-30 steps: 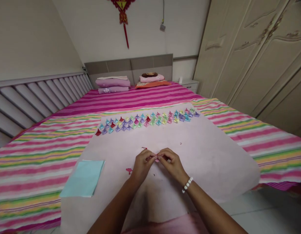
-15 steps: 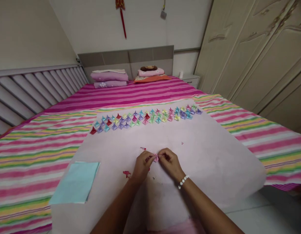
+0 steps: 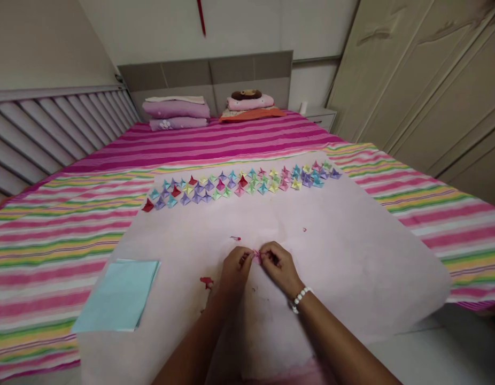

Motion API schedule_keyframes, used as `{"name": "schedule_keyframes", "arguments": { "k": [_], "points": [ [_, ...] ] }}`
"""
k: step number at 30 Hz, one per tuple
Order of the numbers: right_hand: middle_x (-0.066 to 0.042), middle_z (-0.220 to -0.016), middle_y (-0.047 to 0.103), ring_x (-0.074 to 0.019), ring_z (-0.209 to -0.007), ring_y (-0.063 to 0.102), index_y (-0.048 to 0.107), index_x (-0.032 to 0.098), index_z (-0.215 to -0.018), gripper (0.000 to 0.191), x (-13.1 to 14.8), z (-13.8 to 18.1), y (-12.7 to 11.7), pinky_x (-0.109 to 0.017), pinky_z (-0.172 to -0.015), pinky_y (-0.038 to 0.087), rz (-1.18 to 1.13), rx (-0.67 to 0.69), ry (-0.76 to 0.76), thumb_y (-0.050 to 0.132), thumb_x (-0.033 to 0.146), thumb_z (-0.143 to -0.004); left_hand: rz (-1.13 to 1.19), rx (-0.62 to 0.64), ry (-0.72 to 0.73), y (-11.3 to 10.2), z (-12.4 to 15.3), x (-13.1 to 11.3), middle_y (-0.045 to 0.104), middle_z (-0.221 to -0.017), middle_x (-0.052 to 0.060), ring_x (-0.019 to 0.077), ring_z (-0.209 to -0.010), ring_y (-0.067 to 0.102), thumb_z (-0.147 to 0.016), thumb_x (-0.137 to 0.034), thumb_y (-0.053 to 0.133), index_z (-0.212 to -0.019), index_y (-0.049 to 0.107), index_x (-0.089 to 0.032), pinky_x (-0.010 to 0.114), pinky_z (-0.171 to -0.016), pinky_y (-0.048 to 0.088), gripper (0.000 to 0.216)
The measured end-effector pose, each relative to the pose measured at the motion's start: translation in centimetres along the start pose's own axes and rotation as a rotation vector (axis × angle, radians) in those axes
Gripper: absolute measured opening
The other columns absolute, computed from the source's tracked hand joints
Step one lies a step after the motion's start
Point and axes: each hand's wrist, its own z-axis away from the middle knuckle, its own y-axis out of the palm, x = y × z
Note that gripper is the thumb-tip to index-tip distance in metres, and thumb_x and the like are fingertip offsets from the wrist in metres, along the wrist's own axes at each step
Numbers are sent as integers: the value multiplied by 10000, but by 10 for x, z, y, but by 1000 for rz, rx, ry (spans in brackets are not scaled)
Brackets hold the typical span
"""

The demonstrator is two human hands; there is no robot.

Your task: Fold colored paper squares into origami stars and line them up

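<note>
My left hand (image 3: 236, 268) and my right hand (image 3: 278, 264) meet over a pale pink sheet (image 3: 352, 256) spread on the bed. Both pinch a small pink folded paper piece (image 3: 256, 256) between their fingertips. A white bead bracelet (image 3: 300, 298) sits on my right wrist. Beyond the hands, a long row of several small folded paper shapes (image 3: 239, 186) in red, purple, blue, green, yellow and pink lies across the sheet.
A stack of light blue paper squares (image 3: 118, 294) lies to the left. Small red scraps (image 3: 206, 281) lie near my left hand. The striped bedspread (image 3: 51, 235) runs to folded bedding (image 3: 177, 112) at the headboard. A wardrobe (image 3: 424, 80) stands on the right.
The view has tilted downward, so the bed and the row of shapes sit higher in the frame. My hands have stayed together on the pink piece, fingers shifting slightly.
</note>
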Motion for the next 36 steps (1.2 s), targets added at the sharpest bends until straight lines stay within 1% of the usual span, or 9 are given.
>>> {"name": "schedule_keyframes", "arguments": {
  "k": [5,9,11,15,19,25,28,30,36],
  "points": [
    [-10,-727,547,-150,-649,488,576,209,-708,119,-2,1,0,-264,-586,379,-7,-19,2,498,120,-721,1,-58,-70,0,5,-1,608,-707,0,139,-645,563,-800,-258,529,-788,610,-185,239,-613,435,109],
    [-19,-753,561,-163,-688,514,591,213,-703,157,-2,0,-1,-276,-627,398,-15,-16,-11,486,97,-701,-26,-96,-78,4,5,-2,569,-671,-15,126,-595,523,-751,-168,520,-764,587,-188,234,-588,424,72],
    [-28,-775,568,-176,-727,530,602,215,-699,175,-2,0,-1,-291,-662,410,-20,-12,-24,481,88,-700,-41,-99,-49,6,3,-4,575,-708,-5,135,-635,535,-710,-106,495,-760,583,-191,240,-604,429,132],
    [-45,-826,570,-195,-791,546,618,215,-702,201,-4,0,-1,-317,-706,421,-26,-8,-49,479,71,-706,-66,-59,49,7,2,-8,598,-816,33,175,-799,574,-654,-43,445,-722,612,-194,281,-715,459,236],
    [-46,-844,563,-188,-790,550,627,217,-731,250,-8,0,2,-310,-693,427,-18,-27,-74,464,30,-698,-182,-26,134,6,4,-5,600,-897,66,206,-860,585,-689,-46,439,-834,654,-192,340,-782,476,298],
    [-34,-805,568,-169,-730,546,618,210,-743,308,-12,0,8,-280,-635,425,33,-73,-139,435,-25,-666,-403,-30,260,7,3,10,615,-922,66,209,-869,613,-734,-57,437,-900,652,-204,334,-779,511,308],
    [-25,-792,558,-156,-707,532,609,207,-758,287,-13,-1,10,-264,-613,415,66,-85,-152,451,-22,-686,-500,-56,263,9,1,11,620,-897,66,213,-841,618,-784,-122,464,-888,650,-201,338,-753,514,228],
    [-17,-776,541,-149,-693,522,599,200,-759,247,-13,-2,11,-253,-599,408,87,-84,-157,475,-5,-702,-551,-37,250,10,0,9,627,-877,61,214,-832,619,-823,-194,478,-876,653,-202,338,-742,514,182],
    [-12,-757,519,-140,-685,511,577,183,-735,211,-8,-2,9,-231,-588,399,164,-53,-183,478,-3,-724,-590,29,206,7,-4,8,642,-876,49,186,-827,629,-874,-235,426,-828,654,-212,314,-744,518,233]
  ]
}}
